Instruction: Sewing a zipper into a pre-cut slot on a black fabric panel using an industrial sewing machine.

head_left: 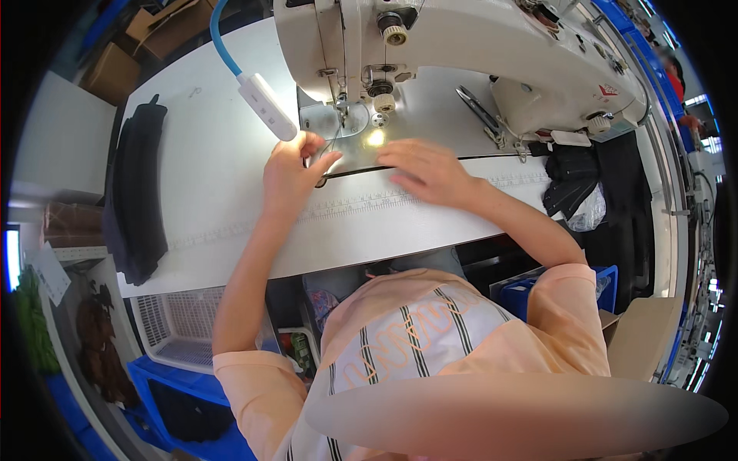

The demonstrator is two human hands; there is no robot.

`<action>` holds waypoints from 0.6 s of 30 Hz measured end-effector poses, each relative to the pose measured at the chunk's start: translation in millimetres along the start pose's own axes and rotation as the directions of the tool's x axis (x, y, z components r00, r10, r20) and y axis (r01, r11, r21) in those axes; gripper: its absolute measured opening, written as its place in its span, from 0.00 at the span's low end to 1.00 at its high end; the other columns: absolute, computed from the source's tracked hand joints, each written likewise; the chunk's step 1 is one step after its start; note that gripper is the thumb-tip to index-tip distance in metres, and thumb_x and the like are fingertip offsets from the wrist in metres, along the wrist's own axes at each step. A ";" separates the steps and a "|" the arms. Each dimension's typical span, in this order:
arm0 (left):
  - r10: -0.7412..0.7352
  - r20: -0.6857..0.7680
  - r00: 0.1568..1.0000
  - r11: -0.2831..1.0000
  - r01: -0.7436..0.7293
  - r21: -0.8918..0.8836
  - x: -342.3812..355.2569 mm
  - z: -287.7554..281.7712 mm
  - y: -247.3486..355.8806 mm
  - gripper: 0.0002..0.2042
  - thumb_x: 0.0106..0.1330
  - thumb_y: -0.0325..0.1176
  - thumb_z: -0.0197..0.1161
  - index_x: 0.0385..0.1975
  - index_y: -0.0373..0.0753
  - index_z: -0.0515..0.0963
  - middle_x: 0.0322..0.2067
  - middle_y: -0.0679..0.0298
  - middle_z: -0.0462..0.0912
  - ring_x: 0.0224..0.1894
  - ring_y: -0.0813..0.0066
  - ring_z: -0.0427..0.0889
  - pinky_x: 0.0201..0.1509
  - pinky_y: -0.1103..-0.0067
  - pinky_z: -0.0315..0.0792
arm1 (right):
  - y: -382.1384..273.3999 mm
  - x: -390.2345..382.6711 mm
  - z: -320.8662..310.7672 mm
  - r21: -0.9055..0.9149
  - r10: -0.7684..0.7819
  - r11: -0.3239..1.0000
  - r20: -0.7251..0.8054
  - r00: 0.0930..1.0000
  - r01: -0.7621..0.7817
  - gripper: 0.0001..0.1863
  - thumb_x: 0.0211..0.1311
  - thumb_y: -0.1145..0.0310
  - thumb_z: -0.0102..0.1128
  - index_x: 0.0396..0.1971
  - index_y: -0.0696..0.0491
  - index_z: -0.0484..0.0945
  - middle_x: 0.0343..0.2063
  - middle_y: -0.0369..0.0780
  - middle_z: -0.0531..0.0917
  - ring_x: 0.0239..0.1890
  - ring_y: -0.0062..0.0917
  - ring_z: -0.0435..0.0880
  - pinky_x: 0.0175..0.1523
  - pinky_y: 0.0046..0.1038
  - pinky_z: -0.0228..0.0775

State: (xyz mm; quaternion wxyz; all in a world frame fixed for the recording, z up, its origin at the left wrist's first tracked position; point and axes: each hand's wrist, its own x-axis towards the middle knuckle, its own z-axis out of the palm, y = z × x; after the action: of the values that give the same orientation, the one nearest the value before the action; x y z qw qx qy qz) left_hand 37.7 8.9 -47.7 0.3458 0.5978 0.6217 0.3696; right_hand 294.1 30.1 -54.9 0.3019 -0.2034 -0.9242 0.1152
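Observation:
On the table in front of the white sewing machine [461, 46], my left hand [288, 169] is closed, thumb and fingers around a thin dark tool with a small loop end [321, 183]. The kind of tool cannot be made out. It lies close to the needle and presser foot [344, 115], at the near edge of the metal bed plate [319, 121]. My right hand [430, 170] is open just to the right, fingers stretched leftward over the bed's front edge near the lit spot. No cloth shows under the needle.
A folded dark fabric stack [138, 192] lies at the table's left. A white lamp [267, 106] on a blue cable hangs beside the needle. Tweezers [478, 107] rest by the machine's base. Black pieces [571, 180] are at right, a white basket [181, 326] below left.

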 end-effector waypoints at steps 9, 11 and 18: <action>0.127 -0.032 0.991 0.981 -0.121 0.151 36.3 -3.0 -7.6 0.15 0.49 0.40 0.75 0.24 0.37 0.77 0.26 0.61 0.79 0.29 0.68 0.79 0.37 0.73 0.73 | 28.8 -10.3 -5.1 0.022 0.255 0.967 -0.174 0.951 -0.255 0.10 0.61 0.70 0.61 0.43 0.53 0.80 0.46 0.38 0.83 0.47 0.33 0.81 0.48 0.30 0.76; 0.045 0.013 0.999 0.999 -0.046 0.019 48.2 -12.0 -13.2 0.11 0.52 0.34 0.71 0.22 0.36 0.76 0.25 0.63 0.78 0.28 0.70 0.78 0.36 0.75 0.72 | 28.7 -10.8 -4.6 0.092 0.316 0.948 -0.183 0.931 -0.304 0.10 0.61 0.70 0.61 0.43 0.53 0.80 0.45 0.38 0.83 0.47 0.33 0.81 0.48 0.30 0.75; 0.418 0.104 0.902 0.800 -0.420 0.428 107.5 -20.8 -31.4 0.07 0.53 0.30 0.66 0.24 0.33 0.76 0.33 0.57 0.78 0.38 0.60 0.73 0.46 0.68 0.68 | 34.8 -10.5 -7.3 0.040 0.374 0.925 -0.250 0.893 -0.377 0.10 0.60 0.69 0.62 0.40 0.54 0.81 0.43 0.39 0.84 0.47 0.35 0.81 0.49 0.32 0.74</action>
State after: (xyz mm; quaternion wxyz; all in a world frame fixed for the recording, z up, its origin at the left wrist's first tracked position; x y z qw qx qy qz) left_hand -0.7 114.9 -63.7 0.1126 0.7835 0.5405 0.2852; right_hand 316.9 57.1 -66.2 0.3885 -0.3923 -0.8219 0.1403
